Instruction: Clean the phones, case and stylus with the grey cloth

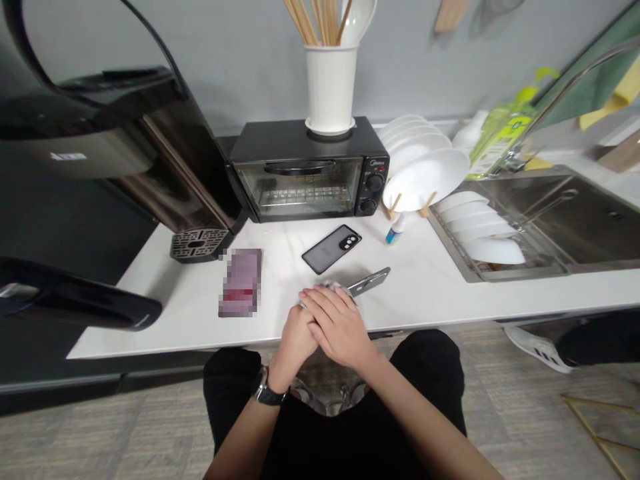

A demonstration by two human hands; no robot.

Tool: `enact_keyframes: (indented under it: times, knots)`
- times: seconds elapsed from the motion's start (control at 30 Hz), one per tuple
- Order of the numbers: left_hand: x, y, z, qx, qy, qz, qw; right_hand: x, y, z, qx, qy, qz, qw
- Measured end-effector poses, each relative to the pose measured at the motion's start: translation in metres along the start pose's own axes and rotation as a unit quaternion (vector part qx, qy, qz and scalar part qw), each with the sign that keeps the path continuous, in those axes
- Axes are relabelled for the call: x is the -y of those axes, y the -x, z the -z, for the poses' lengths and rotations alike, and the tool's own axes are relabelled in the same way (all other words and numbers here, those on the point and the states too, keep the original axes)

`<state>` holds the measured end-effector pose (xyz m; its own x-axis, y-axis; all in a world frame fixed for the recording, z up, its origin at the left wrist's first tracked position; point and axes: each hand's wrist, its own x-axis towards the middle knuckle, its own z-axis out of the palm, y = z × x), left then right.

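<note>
My left hand (297, 337), with a watch at the wrist, is closed at the counter's front edge, its fingers mostly hidden under the other hand. A grey phone (371, 281), held tilted, sticks out to the right from between the hands. My right hand (339, 328) lies over the left one, fingers bent over a crumpled whitish cloth (331, 285) against the phone. Just beyond lies a dark-rimmed phone case (330, 250). A small spray bottle (395, 231) with a blue label stands to the right. On the left lies a purplish phone-shaped item (243, 280), blurred by pixels.
A black toaster oven (307, 187) at the back bears a white utensil pot (331, 87). A drinks machine (165, 147) stands left. White plates (425, 177) in a rack and a sink (545, 260) holding bowls (483, 230) are right. Someone's shoe (537, 347) shows below.
</note>
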<state>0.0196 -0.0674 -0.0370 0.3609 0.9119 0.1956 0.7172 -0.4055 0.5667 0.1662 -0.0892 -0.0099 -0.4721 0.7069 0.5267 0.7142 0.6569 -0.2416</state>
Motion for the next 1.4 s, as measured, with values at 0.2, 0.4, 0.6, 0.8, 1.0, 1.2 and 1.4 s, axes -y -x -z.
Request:
enact_keyframes:
  times: [0.2,0.4,0.6,0.8,1.0,1.2,1.4]
  knots:
    - [-0.011,-0.003,0.006,-0.014,0.099,0.024,0.995,-0.061,0.005,0.029,-0.043,0.094,-0.09,0.991]
    - [-0.015,-0.004,0.006,-0.028,0.104,0.026,0.994,-0.075,-0.008,0.032,-0.105,0.138,-0.194,0.966]
    - [-0.007,-0.004,0.005,-0.02,0.044,-0.02,0.999,-0.004,-0.008,0.004,-0.057,0.034,-0.119,0.991]
    - [-0.006,-0.003,0.004,-0.018,0.006,0.002,1.0,-0.027,0.006,0.019,0.02,0.056,0.013,0.998]
    - [-0.014,-0.004,0.007,-0.021,0.086,0.025,0.996,-0.093,0.007,0.043,-0.033,0.13,-0.118,0.984]
    - [-0.013,-0.006,0.007,-0.027,0.074,0.025,0.997,-0.05,-0.001,0.019,-0.112,0.098,-0.222,0.964]
    - [-0.004,-0.005,0.005,-0.015,0.01,-0.014,1.0,0.005,0.0,0.008,0.02,-0.014,-0.012,1.0]
